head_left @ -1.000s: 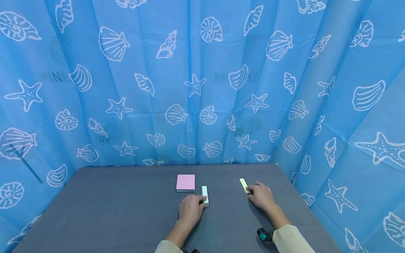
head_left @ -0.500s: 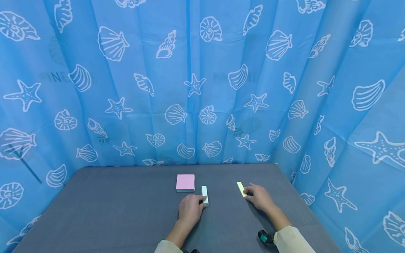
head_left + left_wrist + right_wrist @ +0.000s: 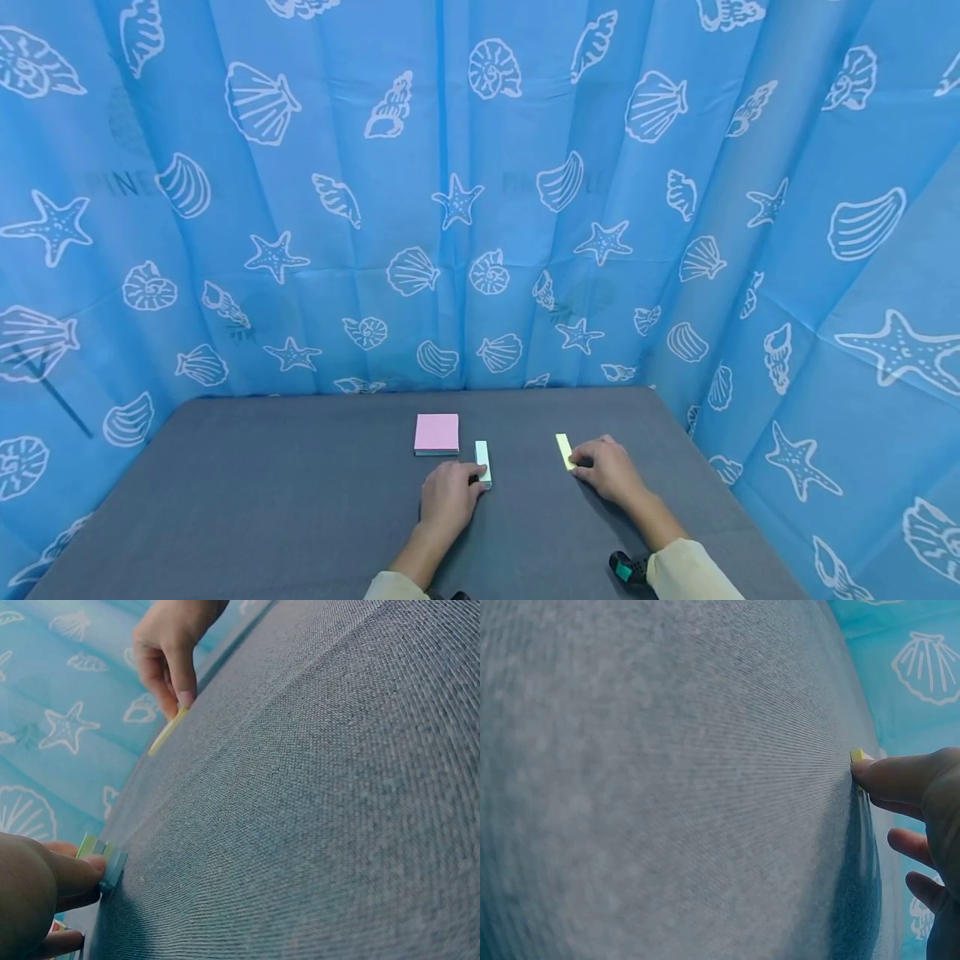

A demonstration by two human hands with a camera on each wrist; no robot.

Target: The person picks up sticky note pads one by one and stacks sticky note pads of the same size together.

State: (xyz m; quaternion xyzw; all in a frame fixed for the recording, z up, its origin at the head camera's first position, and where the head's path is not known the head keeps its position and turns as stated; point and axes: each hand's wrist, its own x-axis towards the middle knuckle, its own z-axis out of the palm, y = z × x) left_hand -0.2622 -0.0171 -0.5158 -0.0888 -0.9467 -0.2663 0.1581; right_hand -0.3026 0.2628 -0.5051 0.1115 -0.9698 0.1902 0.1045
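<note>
A narrow pad of pale green sticky notes (image 3: pixel 482 457) lies on the table, with the thumb and a finger of my left hand (image 3: pixel 448 500) pinching its near end. The left wrist view shows this pad (image 3: pixel 115 868) as a small stack in green and bluish layers. Over to the right, my right hand (image 3: pixel 611 473) pinches the near end of a thin yellow sticky-note pad (image 3: pixel 563 448). Only a small yellow end of that pad (image 3: pixel 857 756) shows past the thumb in the right wrist view. Behind the left hand sits a square stack of sticky notes (image 3: pixel 437 432), pink on top.
The grey cloth-covered table (image 3: pixel 262 492) ends at a blue curtain (image 3: pixel 337 292) with white shells and starfish, which also runs along the right side. A black wrist strap (image 3: pixel 628 570) sits by the right sleeve.
My right hand has drawn the yellow pad a little to the left and nearer to me. The left hand keeps its place on the pale green pad.
</note>
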